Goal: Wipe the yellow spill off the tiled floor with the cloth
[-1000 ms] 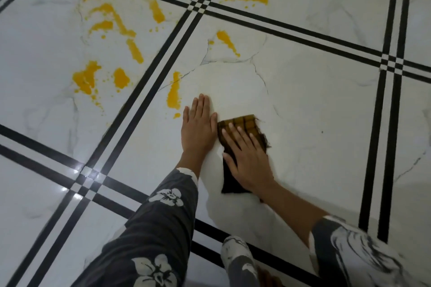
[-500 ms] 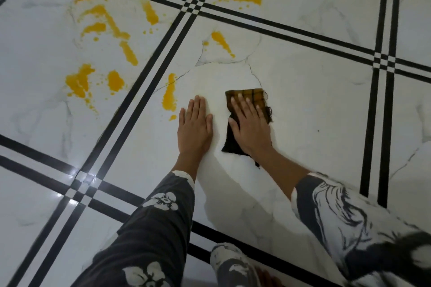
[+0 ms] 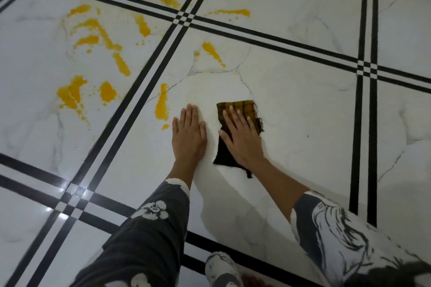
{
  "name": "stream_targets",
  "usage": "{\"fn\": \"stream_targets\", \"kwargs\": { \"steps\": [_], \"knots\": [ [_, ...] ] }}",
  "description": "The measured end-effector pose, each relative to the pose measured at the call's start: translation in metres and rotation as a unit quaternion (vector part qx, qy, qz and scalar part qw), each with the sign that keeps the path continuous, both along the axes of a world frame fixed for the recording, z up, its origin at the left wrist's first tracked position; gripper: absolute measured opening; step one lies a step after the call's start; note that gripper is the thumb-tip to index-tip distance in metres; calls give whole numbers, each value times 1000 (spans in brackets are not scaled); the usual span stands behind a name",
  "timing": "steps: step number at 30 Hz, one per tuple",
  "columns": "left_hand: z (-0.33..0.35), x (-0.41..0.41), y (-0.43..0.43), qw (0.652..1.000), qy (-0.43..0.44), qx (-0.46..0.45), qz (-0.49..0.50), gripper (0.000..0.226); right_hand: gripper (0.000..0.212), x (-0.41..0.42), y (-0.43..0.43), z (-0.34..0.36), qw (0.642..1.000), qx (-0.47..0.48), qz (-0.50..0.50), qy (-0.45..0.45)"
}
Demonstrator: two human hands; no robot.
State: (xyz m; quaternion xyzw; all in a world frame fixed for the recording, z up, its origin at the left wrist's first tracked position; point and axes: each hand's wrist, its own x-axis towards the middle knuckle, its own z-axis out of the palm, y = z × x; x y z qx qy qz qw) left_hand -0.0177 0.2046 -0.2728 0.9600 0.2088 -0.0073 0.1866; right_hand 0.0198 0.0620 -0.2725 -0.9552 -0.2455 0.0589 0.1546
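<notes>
Two flat hands on the tiled floor, the right one pressing the cloth.

Head view: the right hand [image 3: 242, 137] lies palm down with straight, slightly spread fingers on a dark, yellow-checked cloth [image 3: 235, 105], pinning it to the white tiled floor [image 3: 303, 123]; frayed cloth edges show past the fingertips and by the wrist. Just to its left, clear of the cloth, the left hand [image 3: 189, 135] rests flat with fingers together and holds nothing. The nearest streak of the yellow spill [image 3: 162, 107] sits just left of the left hand's fingertips, and more streaks lie ahead of both hands and farther left, beyond the black double lines. Dark flowered sleeves [image 3: 149, 228] cover both forearms.
</notes>
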Motion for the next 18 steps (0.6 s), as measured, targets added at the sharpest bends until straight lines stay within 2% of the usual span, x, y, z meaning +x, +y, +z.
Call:
{"fn": "stream_targets", "kwargs": {
  "steps": [2, 3, 5, 7, 10, 13, 16, 18],
  "knots": [
    [10, 11, -27, 999, -32, -17, 18, 58, 58, 3, -14, 7, 996, 75, -43, 23],
    [16, 17, -47, 998, -52, -21, -7, 61, 54, 3, -24, 8, 992, 92, -90, 15],
    [20, 20, -90, 994, -45, -19, -100, 67, 51, 1, -50, 7, 982, 70, -178, -10],
    [13, 12, -117, 988, -7, 20, -152, 62, 54, 1, -73, 4, 979, 21, -204, -21],
    [-2, -21, -108, 991, 7, 58, -124, 59, 63, 5, -83, -2, 984, -24, -175, -19],
    [-5, -51, -75, 996, -3, 84, -17, 64, 66, 6, -82, -8, 984, -44, -172, -20],
    [-1, -28, -61, 996, 47, 53, 46, 69, 61, 6, -78, -11, 982, -41, -182, -15],
    [3, 2, -73, 996, 58, 52, 33, 72, 59, 6, -79, -11, 982, -42, -182, -23]
  ]
}}
